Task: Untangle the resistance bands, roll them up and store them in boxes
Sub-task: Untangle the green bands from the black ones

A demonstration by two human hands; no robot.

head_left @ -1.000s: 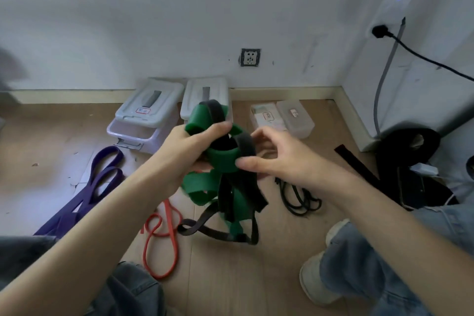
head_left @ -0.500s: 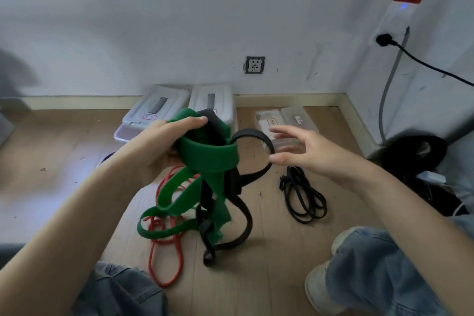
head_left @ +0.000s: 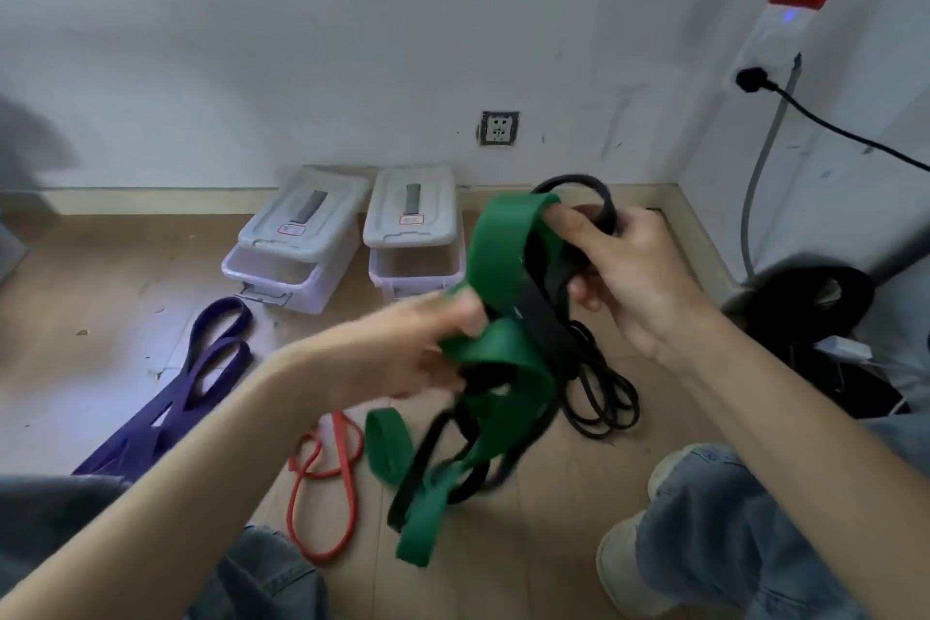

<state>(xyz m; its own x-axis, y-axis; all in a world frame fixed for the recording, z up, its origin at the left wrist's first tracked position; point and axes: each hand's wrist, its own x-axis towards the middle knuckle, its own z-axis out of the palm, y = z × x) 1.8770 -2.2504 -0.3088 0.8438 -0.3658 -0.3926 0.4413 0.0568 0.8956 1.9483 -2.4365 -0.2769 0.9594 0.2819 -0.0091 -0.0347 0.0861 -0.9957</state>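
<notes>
A wide green band (head_left: 498, 262) and a black band (head_left: 546, 317) hang tangled together above the floor, their loops dangling down. My right hand (head_left: 619, 267) grips the upper loops of both, with a black loop arching over its fingers. My left hand (head_left: 417, 347) is blurred and holds a lower fold of the green band. A purple band (head_left: 201, 368) lies on the floor at the left. A thin red band (head_left: 322, 483) lies below the tangle. Two white boxes (head_left: 297, 242) (head_left: 412, 237) with lids resting on top stand by the wall.
A thin black band or cord (head_left: 604, 398) lies coiled on the floor behind the tangle. My knees and a shoe (head_left: 634, 564) frame the lower view. A black bag (head_left: 805, 307) and a cable (head_left: 845, 136) sit at the right wall. Wooden floor stretches left.
My right hand went from open beside the tangle to gripping its upper loops, further right. My left hand dropped from the top to a lower green fold. The tangle shifted right.
</notes>
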